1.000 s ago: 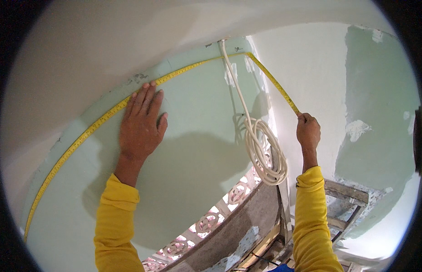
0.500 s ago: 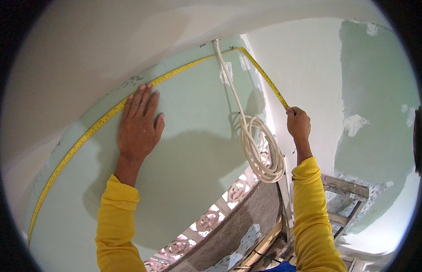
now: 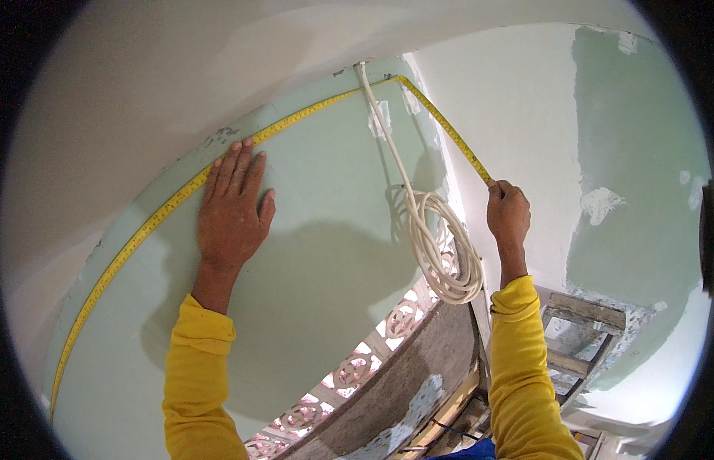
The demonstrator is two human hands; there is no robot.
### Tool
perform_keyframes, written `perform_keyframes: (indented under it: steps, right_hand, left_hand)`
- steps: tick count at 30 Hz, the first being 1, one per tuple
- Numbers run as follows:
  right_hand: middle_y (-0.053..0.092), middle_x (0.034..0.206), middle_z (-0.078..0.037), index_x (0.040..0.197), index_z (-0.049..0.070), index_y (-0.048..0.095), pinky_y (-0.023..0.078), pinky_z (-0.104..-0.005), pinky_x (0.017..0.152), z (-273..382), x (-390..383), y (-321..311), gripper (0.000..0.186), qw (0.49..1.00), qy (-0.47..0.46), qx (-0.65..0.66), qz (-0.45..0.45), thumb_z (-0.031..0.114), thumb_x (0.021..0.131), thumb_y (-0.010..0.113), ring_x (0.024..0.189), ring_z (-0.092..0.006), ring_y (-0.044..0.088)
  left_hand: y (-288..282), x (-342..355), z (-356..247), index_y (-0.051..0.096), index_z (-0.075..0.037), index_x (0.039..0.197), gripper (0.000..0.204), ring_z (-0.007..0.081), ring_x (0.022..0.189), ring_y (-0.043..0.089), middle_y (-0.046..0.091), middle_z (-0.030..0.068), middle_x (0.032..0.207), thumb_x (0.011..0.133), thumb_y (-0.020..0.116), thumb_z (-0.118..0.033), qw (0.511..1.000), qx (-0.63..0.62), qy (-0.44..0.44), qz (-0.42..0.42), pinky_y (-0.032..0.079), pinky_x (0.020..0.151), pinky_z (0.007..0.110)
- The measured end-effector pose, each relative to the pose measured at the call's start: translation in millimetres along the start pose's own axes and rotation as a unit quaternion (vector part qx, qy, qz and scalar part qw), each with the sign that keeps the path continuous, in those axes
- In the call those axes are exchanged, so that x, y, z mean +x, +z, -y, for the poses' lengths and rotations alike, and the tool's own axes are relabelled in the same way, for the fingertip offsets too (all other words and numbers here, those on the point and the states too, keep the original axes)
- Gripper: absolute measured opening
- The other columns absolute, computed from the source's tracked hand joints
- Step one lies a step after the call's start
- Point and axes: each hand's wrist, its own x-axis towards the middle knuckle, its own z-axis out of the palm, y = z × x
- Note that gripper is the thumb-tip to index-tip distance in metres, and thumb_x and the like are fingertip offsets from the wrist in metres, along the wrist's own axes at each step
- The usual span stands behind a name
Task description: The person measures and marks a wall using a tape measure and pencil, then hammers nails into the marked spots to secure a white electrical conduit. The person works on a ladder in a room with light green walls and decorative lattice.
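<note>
A yellow measuring tape runs along the top of the pale green wall, just under the ceiling. It bends at the wall corner and slants down across the white wall to my right hand, whose fingers are closed on it. My left hand lies flat with fingers stretched out, its fingertips pressing over the tape against the green wall. The tape's far left part drops toward the lower left rim of the view. Both my forearms are in yellow sleeves.
A coil of white cable hangs near the corner, its upper end at the ceiling. Below the green wall runs a row of patterned vent blocks above a rough grey ledge. A wooden ladder stands at lower right. White filler patches mark the walls.
My right hand, still closed on the tape, has shifted very slightly to the right. My left hand stays almost in place, and the view has tilted a little.
</note>
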Motion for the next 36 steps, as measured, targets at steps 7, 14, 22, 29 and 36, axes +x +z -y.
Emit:
perform_keyframes:
  steps: [7, 14, 22, 29, 36]
  right_hand:
    - [0.073, 0.099, -0.019, 0.109, 0.01, 0.076, 0.057, -0.0525, 0.078, 1, 4, -26, 0.034, 0.994, -0.032, -0.107, 0.011, 0.038, 0.104, 0.057, 0.091, -0.0405, 0.072]
    - [0.076, 0.109, -0.021, 0.109, 0.009, 0.076, 0.056, -0.0532, 0.09, -23, 26, 10, 0.039, 0.986, 0.037, 0.012, 0.163, 0.042, 0.102, 0.057, 0.103, -0.0429, 0.072]
    - [0.076, 0.109, -0.021, 0.113, 0.011, 0.078, 0.056, -0.0511, 0.093, 50, 68, 70, 0.044, 0.982, -0.081, 0.119, 0.124, 0.05, 0.098, 0.063, 0.104, -0.0424, 0.072]
    - [0.074, 0.111, -0.02, 0.115, 0.013, 0.077, 0.056, -0.0534, 0.091, 134, 115, 81, 0.04, 0.979, -0.172, 0.069, 0.083, 0.047, 0.102, 0.06, 0.106, -0.0404, 0.071]
    - [0.071, 0.109, -0.016, 0.116, 0.016, 0.075, 0.053, -0.0596, 0.09, 161, 147, 85, 0.039, 0.973, -0.225, -0.043, -0.015, 0.048, 0.105, 0.055, 0.103, -0.0368, 0.072]
  left_hand:
    - [-1, 1, -1, 0.047, -0.003, 0.152, 0.06, 0.0332, 0.155, 0.033, 0.038, 0.0179, 0.165, 0.099, 0.063, -0.027, 1.0, 0.004, 0.003, 0.005, 0.025, 0.128, 0.05]
    - [-1, 1, 1, 0.047, -0.003, 0.152, 0.061, 0.0335, 0.155, 0.033, 0.038, 0.0183, 0.165, 0.099, 0.063, -0.028, 1.0, 0.0, 0.008, 0.002, 0.026, 0.128, 0.05]
    - [-4, 3, 2, 0.049, -0.003, 0.15, 0.059, 0.0335, 0.155, 0.033, 0.039, 0.0182, 0.165, 0.098, 0.062, -0.028, 1.0, -0.009, -0.001, 0.008, 0.025, 0.128, 0.05]
    - [-4, 5, -1, 0.05, -0.003, 0.149, 0.058, 0.0338, 0.153, 0.035, 0.041, 0.0179, 0.164, 0.099, 0.061, -0.029, 0.999, -0.035, -0.013, 0.009, 0.025, 0.128, 0.051]
    - [-1, 3, 0, 0.05, -0.004, 0.149, 0.057, 0.0332, 0.154, 0.034, 0.04, 0.0175, 0.164, 0.099, 0.061, -0.029, 1.0, -0.027, -0.01, 0.001, 0.025, 0.128, 0.051]
